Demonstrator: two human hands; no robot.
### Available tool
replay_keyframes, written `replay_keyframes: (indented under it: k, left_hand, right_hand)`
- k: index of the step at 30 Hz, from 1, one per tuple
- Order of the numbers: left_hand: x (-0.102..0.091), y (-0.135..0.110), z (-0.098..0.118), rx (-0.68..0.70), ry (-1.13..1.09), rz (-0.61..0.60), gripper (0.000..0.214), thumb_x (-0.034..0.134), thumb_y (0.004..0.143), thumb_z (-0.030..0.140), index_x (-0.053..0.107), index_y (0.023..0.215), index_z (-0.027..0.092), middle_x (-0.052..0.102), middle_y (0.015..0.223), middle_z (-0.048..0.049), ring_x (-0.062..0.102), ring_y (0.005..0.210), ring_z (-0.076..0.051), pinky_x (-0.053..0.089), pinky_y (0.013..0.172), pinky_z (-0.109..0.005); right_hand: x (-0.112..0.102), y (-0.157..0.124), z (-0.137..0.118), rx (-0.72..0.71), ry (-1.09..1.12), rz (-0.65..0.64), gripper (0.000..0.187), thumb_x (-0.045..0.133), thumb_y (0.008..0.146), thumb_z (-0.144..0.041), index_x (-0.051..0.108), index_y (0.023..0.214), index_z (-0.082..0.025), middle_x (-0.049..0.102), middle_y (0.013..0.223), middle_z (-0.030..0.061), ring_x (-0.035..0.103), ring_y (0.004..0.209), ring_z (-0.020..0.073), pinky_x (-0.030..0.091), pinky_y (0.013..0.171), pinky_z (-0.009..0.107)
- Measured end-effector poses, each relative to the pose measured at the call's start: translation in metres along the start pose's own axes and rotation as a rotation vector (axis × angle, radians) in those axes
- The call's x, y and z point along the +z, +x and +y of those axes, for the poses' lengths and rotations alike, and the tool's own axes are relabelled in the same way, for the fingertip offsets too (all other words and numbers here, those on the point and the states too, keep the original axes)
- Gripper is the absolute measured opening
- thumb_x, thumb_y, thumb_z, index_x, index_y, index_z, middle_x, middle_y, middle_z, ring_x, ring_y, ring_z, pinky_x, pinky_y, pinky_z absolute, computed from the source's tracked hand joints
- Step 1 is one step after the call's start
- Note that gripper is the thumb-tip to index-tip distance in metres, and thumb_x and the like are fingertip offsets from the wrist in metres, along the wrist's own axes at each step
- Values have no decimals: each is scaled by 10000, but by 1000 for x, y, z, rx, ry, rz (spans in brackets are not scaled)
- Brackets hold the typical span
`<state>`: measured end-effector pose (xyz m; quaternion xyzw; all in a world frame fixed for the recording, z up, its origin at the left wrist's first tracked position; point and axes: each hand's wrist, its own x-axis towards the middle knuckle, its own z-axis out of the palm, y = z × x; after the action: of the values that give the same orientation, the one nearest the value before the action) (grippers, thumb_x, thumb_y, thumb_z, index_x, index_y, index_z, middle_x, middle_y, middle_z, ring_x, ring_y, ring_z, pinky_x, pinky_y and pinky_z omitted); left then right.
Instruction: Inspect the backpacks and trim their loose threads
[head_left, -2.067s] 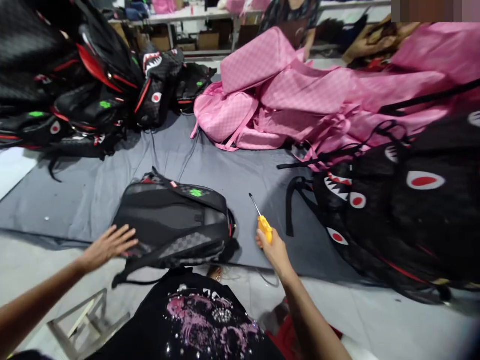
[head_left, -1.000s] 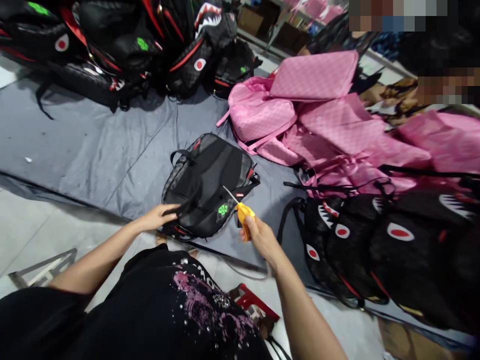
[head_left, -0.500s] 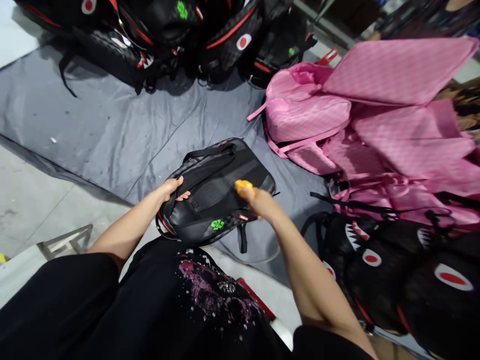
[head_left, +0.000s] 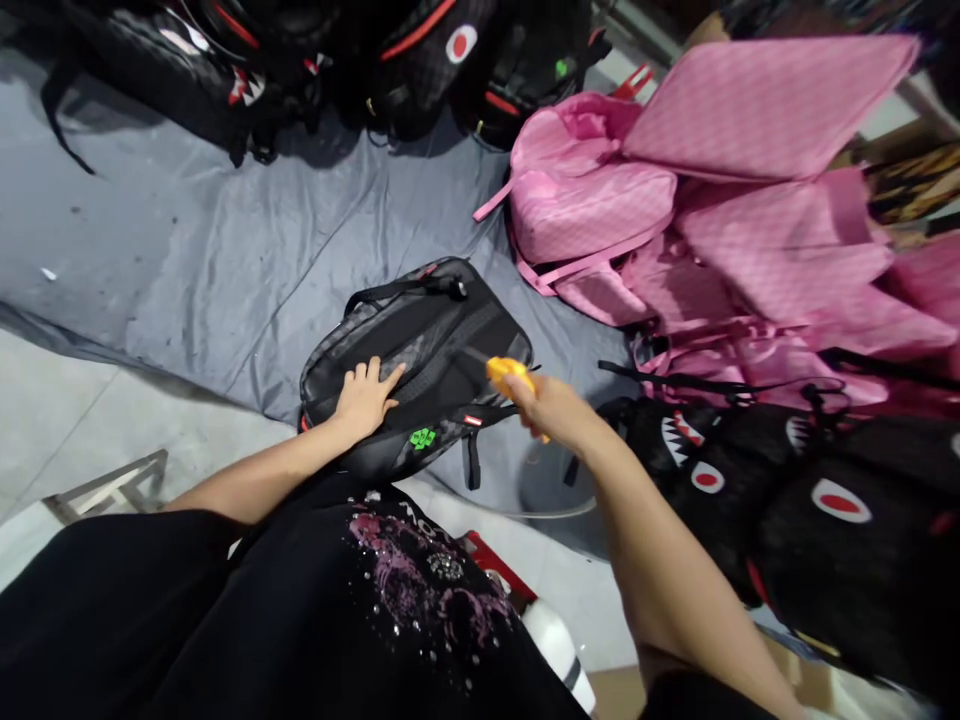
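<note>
A black backpack (head_left: 435,325) with a green tag and red trim lies on the grey cloth (head_left: 225,250) right in front of me. My left hand (head_left: 364,398) rests flat on its near side, fingers stretched out. My right hand (head_left: 551,408) is closed round a yellow-handled tool (head_left: 506,371), held just over the backpack's right edge; the tool's thin metal tip points toward the bag and is blurred.
A pile of pink backpacks (head_left: 697,220) fills the right. Black shark-face backpacks (head_left: 787,480) lie at the near right, and more black ones (head_left: 337,50) line the far edge. A metal frame (head_left: 112,485) stands on the floor at left. A red stool part (head_left: 495,565) shows below me.
My left hand let go of the backpack's edge and now lies flat on its surface. The backpack has turned slightly. My right hand with the yellow tool stays over the bag's right side.
</note>
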<state>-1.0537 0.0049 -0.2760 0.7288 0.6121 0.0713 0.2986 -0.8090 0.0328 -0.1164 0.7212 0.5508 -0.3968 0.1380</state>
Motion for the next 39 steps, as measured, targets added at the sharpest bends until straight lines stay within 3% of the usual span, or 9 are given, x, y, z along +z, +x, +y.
replay_keyframes:
  k: [7, 11, 17, 20, 24, 27, 31, 34, 39]
  left_hand:
    - [-16, -26, 23, 94, 171, 82, 519, 466, 1003, 404, 467, 1505, 271, 215, 1661, -165, 224, 1504, -407, 325, 1130, -578]
    - [2, -69, 53, 293, 172, 10, 806, 705, 867, 422, 349, 1567, 242, 219, 1663, -180, 311, 1466, -401, 349, 1137, -550]
    - [39, -70, 57, 15, -209, -76, 642, 633, 864, 139, 502, 1477, 275, 458, 1553, -129, 414, 1409, -357, 330, 1163, -554]
    - [34, -45, 52, -75, -321, -96, 426, 448, 1004, 369, 592, 1372, 210, 699, 1239, -129, 664, 1071, -243, 534, 959, -405]
    - [46, -24, 73, -206, -402, -179, 610, 171, 1053, 431, 684, 1124, 109, 699, 705, -96, 605, 545, -160, 540, 600, -298]
    - [72, -30, 109, -200, -350, -114, 476, 311, 1040, 434, 605, 1324, 190, 700, 934, -115, 674, 827, -213, 547, 802, -361]
    - [95, -46, 143, -120, -161, 28, 592, 599, 930, 397, 438, 1499, 383, 528, 1313, -140, 491, 1277, -361, 415, 1044, -519]
    - [95, -42, 141, -148, -387, -15, 547, 584, 940, 384, 485, 1476, 334, 563, 1274, -136, 513, 1253, -336, 425, 1036, -471]
    - [94, -19, 131, -166, -713, -216, 649, 207, 1029, 556, 618, 1249, 105, 715, 848, -122, 650, 678, -174, 514, 644, -270]
  right_hand:
    - [-16, -7, 28, 22, -158, 65, 507, 360, 1032, -541, 639, 1167, -140, 678, 655, 38, 600, 480, 146, 433, 534, 246]
    - [-25, -11, 53, 94, -185, 134, 545, 334, 1028, -561, 650, 1121, -126, 672, 633, 55, 605, 474, 158, 434, 526, 253]
    - [-30, -39, 106, 18, -62, -42, 507, 344, 1024, -556, 647, 958, -155, 621, 537, 27, 586, 446, 162, 425, 480, 246]
    - [-33, -58, 134, 64, -51, 140, 593, 272, 1019, -600, 595, 761, -176, 573, 487, 29, 565, 439, 160, 431, 499, 255]
    - [-26, -76, 151, -128, 95, -146, 603, 257, 1021, -582, 573, 701, -181, 603, 530, 39, 584, 490, 150, 453, 567, 249]
    - [-22, -76, 152, -2, 26, 209, 560, 295, 1015, -582, 643, 924, -152, 649, 599, 48, 583, 486, 160, 415, 536, 256]
    - [-19, -74, 163, -15, -82, 204, 576, 336, 997, -624, 666, 1130, -171, 698, 696, 64, 620, 561, 177, 391, 553, 263]
    - [-3, -81, 178, 63, -145, 232, 597, 302, 1010, -620, 653, 1209, -180, 710, 731, 74, 632, 593, 190, 387, 565, 274]
    - [76, -104, 183, -27, -186, -7, 546, 298, 1034, -587, 648, 1223, -212, 758, 1001, 117, 717, 835, 232, 425, 647, 277]
